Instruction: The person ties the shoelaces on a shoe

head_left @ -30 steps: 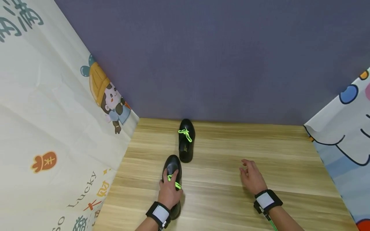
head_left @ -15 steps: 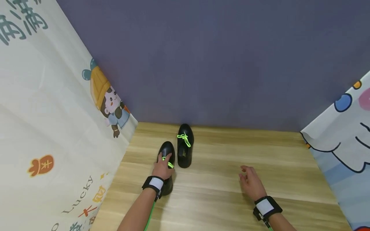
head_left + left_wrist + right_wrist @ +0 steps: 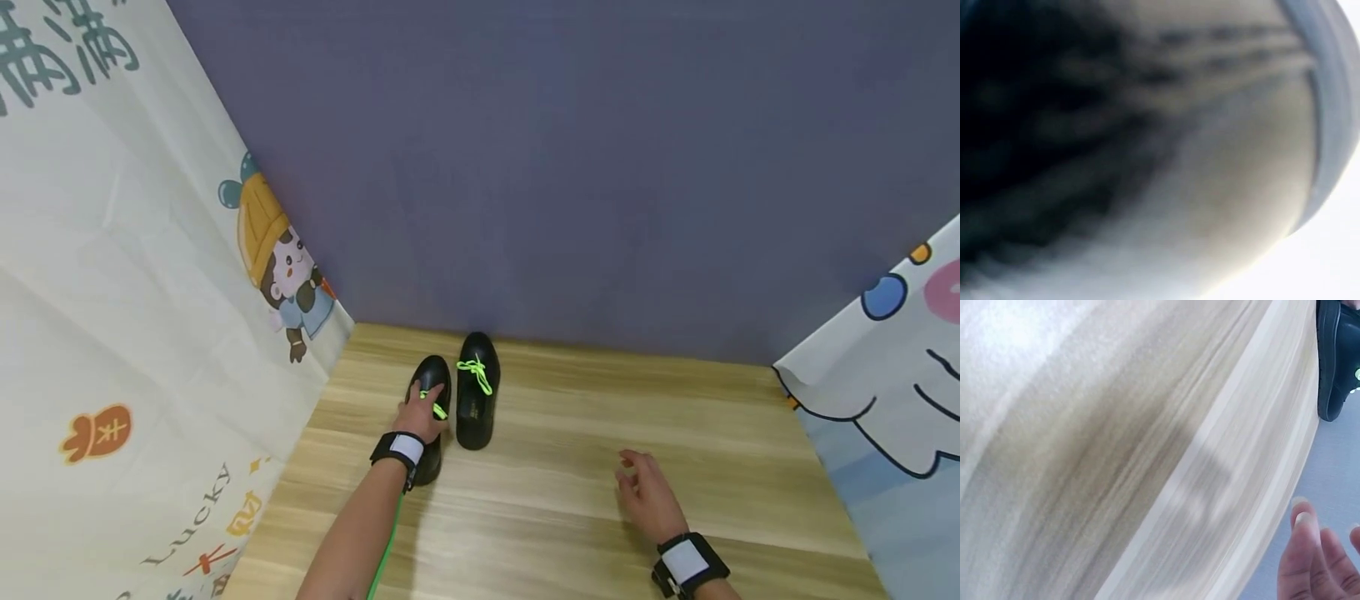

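Observation:
In the head view my left hand (image 3: 420, 419) grips a black lace-up shoe (image 3: 430, 369) with bright green laces, its thumb and fingers over the lace area. Toe pointing to the far wall, this shoe lies on the wood-look surface. Close on its right is a matching black shoe (image 3: 476, 410) with tied green laces and its toe near the wall. My right hand (image 3: 651, 497) hovers well to the right, holding nothing, fingers loosely bent. Its fingertips (image 3: 1302, 515) show in the right wrist view, below a black shoe (image 3: 1335, 362). The left wrist view is dark and blurred.
Behind the shoes rises a plain dark blue-grey wall (image 3: 570, 167). White printed sheets border the wood-grain surface (image 3: 555, 475), a left sheet (image 3: 150, 317) with cartoon drawings and a right sheet (image 3: 900, 417). A thin green cord (image 3: 387, 542) runs along the left forearm.
My left hand has moved the held shoe forward and slightly left, so it now stands beside the other shoe, nearly level with it. The head view has shifted a little; the right hand stays put.

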Tool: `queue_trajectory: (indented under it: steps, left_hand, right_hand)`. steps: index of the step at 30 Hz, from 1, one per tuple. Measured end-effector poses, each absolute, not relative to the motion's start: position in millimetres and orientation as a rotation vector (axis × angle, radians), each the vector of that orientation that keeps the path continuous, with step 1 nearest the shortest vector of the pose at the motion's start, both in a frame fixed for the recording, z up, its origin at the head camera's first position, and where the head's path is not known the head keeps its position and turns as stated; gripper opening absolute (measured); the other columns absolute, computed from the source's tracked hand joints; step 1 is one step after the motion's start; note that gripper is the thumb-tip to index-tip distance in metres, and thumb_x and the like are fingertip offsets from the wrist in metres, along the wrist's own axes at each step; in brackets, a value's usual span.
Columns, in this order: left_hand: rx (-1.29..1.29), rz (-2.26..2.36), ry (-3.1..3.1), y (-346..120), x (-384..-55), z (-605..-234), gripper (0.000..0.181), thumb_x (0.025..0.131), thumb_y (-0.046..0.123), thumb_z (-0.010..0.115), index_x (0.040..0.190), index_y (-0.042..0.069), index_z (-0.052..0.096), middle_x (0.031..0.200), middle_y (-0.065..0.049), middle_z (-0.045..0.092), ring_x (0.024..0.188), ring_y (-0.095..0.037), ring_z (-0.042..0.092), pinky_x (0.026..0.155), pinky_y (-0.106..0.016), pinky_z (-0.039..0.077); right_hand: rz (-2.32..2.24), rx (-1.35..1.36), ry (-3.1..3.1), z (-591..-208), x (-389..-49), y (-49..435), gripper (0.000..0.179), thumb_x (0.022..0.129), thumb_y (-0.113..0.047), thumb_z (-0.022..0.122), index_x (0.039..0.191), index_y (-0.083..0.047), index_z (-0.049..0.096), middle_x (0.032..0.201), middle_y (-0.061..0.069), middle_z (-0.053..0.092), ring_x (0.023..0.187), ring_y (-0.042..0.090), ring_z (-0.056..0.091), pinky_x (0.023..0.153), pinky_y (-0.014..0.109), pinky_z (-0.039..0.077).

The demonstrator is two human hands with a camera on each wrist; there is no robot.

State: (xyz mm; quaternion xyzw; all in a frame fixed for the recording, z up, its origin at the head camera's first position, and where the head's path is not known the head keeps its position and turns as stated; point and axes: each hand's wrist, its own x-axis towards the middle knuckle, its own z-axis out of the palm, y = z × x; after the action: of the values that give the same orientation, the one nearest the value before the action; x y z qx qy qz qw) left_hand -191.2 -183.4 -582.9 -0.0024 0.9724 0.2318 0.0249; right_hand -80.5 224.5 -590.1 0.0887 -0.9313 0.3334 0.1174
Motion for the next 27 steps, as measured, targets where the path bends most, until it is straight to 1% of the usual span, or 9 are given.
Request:
queue_trajectory:
  steps: [5,10,13,17,24,27]
  left_hand:
    - [0.039,0.7,3.01,-182,-209,-585,0.074,0.079,0.024,0.081,0.146,0.019,0.051,0.153,-0.03,0.032,0.099,-0.059,0.054,0.071,-0.056,0.053]
    - [0.043,0.734,2.98,-183,-218,-583,0.072,0.082,0.022,0.08,0.147,0.015,0.051,0.153,-0.033,0.03,0.103,-0.063,0.053,0.073,-0.057,0.052]
    - [0.038,0.735,2.975,-184,-221,-583,0.071,0.083,0.023,0.081,0.147,0.015,0.051,0.154,-0.033,0.029,0.104,-0.063,0.053,0.074,-0.057,0.052]
    - [0.042,0.722,2.967,-187,-226,-586,0.071,0.084,0.023,0.08,0.148,0.016,0.05,0.155,-0.033,0.028,0.106,-0.064,0.052,0.077,-0.058,0.052]
    - [0.051,0.728,2.951,-186,-240,-584,0.071,0.085,0.024,0.08,0.148,0.016,0.049,0.155,-0.032,0.027,0.107,-0.064,0.051,0.069,-0.056,0.052]
    - [0.065,0.739,2.961,-186,-245,-584,0.072,0.084,0.024,0.081,0.148,0.016,0.049,0.154,-0.032,0.028,0.108,-0.064,0.051,0.071,-0.059,0.052]
  right_hand:
    - [1.014,0.206,-2.762,-591,-75,224,0.033,0.091,0.004,0.066,0.122,0.005,0.057,0.103,0.013,0.061,0.075,0.009,0.056,0.062,0.027,0.049]
    - [1.085,0.213,-2.746,-588,-69,221,0.035,0.088,0.009,0.067,0.122,0.006,0.057,0.102,0.012,0.062,0.073,0.003,0.057,0.061,0.026,0.049]
    - [1.128,0.219,-2.742,-586,-68,219,0.036,0.088,0.01,0.067,0.123,0.006,0.056,0.103,0.014,0.062,0.074,0.003,0.059,0.061,0.025,0.05]
    - [1.123,0.159,-2.781,-585,-67,220,0.036,0.09,0.008,0.066,0.124,0.003,0.057,0.105,0.011,0.061,0.076,0.004,0.059,0.063,0.025,0.05]
    - [1.092,0.136,-2.771,-589,-65,224,0.037,0.087,0.01,0.067,0.123,0.004,0.058,0.104,0.008,0.061,0.075,0.001,0.055,0.062,0.024,0.048]
    - [1.096,0.137,-2.754,-590,-64,225,0.038,0.086,0.011,0.068,0.122,0.004,0.058,0.104,0.008,0.061,0.075,0.0,0.055,0.062,0.024,0.048]
